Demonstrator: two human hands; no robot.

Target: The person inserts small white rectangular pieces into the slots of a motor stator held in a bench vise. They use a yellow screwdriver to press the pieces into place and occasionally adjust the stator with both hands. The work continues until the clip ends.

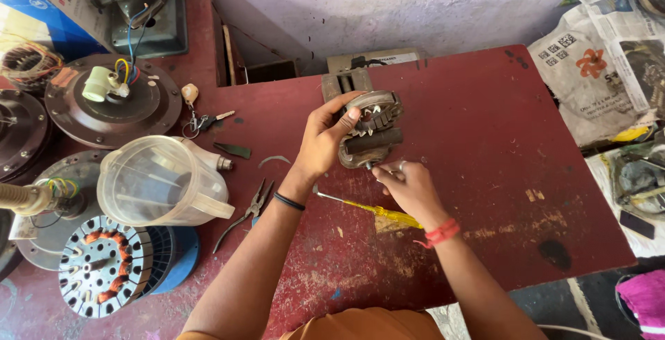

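Metal motor [368, 131] clasped by left hand [325, 139]; right hand [409, 186] pinches its shaft; one screwdriver [367, 207], one pliers [246, 213].

Small grey metal motor with a laminated core held up off the dark red table.

The small grey metal motor [370, 128] sits tilted on its side, its round cast end cap uppermost and its dark stacked-steel core below, with pale windings showing in the gap between. The left hand [325, 139] wraps it from the left, thumb across the cap. The right hand [409, 186] touches its lower edge, just beneath the core. A yellow-handled screwdriver [370, 208] lies flat just below both hands, its metal tip pointing left.
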